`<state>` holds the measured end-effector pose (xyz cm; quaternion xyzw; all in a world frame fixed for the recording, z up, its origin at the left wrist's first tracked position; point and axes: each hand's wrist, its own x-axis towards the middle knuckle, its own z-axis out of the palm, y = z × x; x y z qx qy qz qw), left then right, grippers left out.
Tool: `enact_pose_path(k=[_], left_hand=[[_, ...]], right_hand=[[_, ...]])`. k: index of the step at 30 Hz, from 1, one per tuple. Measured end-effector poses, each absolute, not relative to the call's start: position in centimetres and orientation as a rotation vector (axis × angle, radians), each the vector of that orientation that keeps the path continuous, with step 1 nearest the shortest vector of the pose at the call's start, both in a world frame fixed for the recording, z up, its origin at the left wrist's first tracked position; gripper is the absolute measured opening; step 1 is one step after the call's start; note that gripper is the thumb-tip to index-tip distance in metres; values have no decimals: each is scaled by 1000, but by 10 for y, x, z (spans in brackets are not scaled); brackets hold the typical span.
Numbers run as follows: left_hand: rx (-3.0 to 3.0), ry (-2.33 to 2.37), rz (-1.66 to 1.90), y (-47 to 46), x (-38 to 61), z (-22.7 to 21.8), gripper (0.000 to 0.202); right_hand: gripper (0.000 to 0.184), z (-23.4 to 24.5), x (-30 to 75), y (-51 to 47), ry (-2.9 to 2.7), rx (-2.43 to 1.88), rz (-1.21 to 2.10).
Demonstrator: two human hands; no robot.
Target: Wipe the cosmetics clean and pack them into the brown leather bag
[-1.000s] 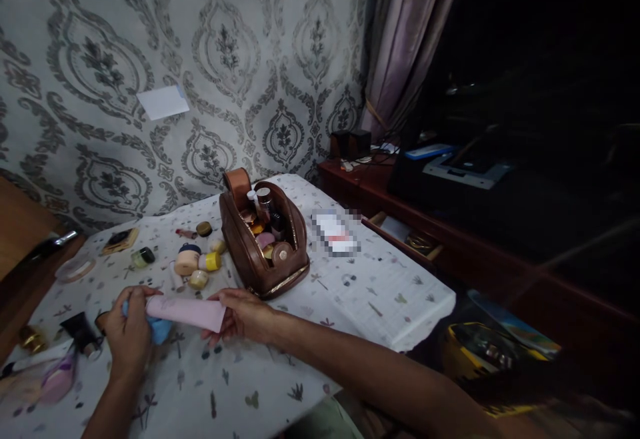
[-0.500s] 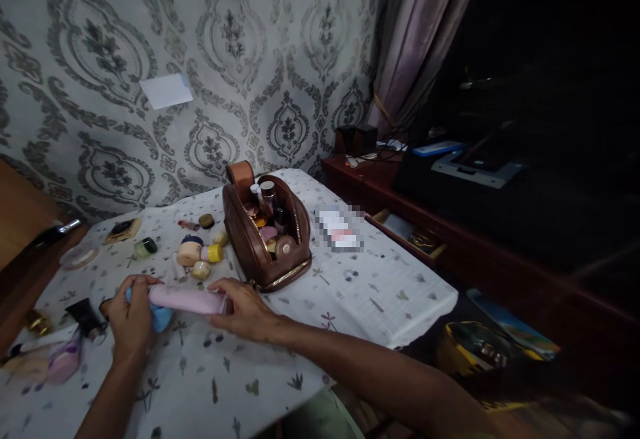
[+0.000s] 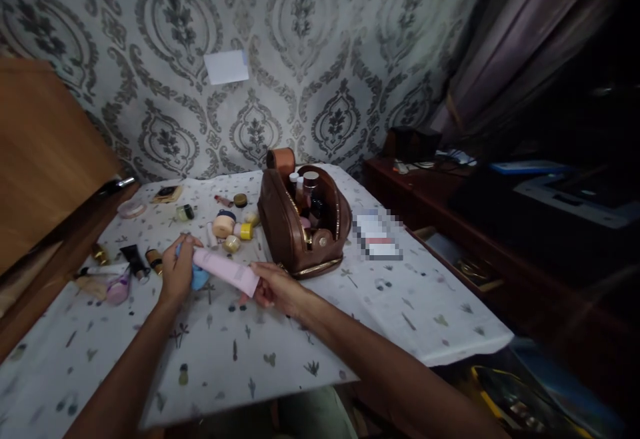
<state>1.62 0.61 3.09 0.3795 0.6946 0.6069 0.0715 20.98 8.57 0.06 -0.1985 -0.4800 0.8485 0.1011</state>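
Observation:
A pale pink squeeze tube (image 3: 225, 271) is held between my two hands above the table, slanting down to the right. My right hand (image 3: 277, 287) pinches its flat end. My left hand (image 3: 179, 271) is closed around a blue cloth (image 3: 199, 278) at the tube's other end; the fingers partly hide how cloth and tube meet. Behind my right hand stands an open brown cosmetic bag (image 3: 280, 226) with bottles (image 3: 311, 192) and jars inside. Small jars, among them a beige jar with a dark lid (image 3: 223, 226) and a yellow-capped one (image 3: 247, 230), lie beyond the tube.
On the left are a black tube (image 3: 134, 262), a purple-ended item (image 3: 118, 290) and a gold-coloured piece (image 3: 99, 254). A blurred-out flat object (image 3: 377, 234) lies right of the bag. A half-open drawer (image 3: 460, 262) juts out from the dark red desk (image 3: 430, 192).
The view has swung left, so everything sits further right. The tube has tilted, its right end lower and nearer me; both hands keep hold.

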Motion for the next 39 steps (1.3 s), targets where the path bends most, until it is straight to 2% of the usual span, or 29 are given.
enact_pose_path(k=[4, 7, 9, 11, 13, 18, 25, 30, 34, 39], left_hand=[[1132, 2051, 1849, 7, 16, 30, 29], [1051, 2032, 1854, 6, 16, 28, 30], [1030, 2051, 1837, 6, 17, 28, 30], [1047, 2095, 1798, 4, 18, 29, 29], [1064, 2143, 1742, 3, 20, 30, 29], [1127, 2195, 1673, 3, 25, 33, 27], [1100, 2191, 1637, 3, 27, 35, 25], [1038, 2175, 1664, 5, 27, 35, 23], [1010, 2136, 1657, 2, 27, 35, 25], [1042, 2067, 1672, 0, 27, 36, 28]], right_hand=[[34, -1, 209, 84, -1525, -653, 2423], [39, 1, 212, 78, -1926, -655, 1884], [51, 4, 215, 73, -2142, -606, 1441], [64, 7, 217, 69, -2271, -567, 1183], [65, 8, 219, 67, -2376, -557, 1086], [52, 3, 220, 68, -2430, -544, 980], [47, 8, 223, 68, -2314, -531, 1046], [45, 8, 222, 69, -2227, -586, 1238], [43, -3, 217, 72, -1995, -561, 1705], [61, -11, 211, 75, -1510, -362, 2404]])
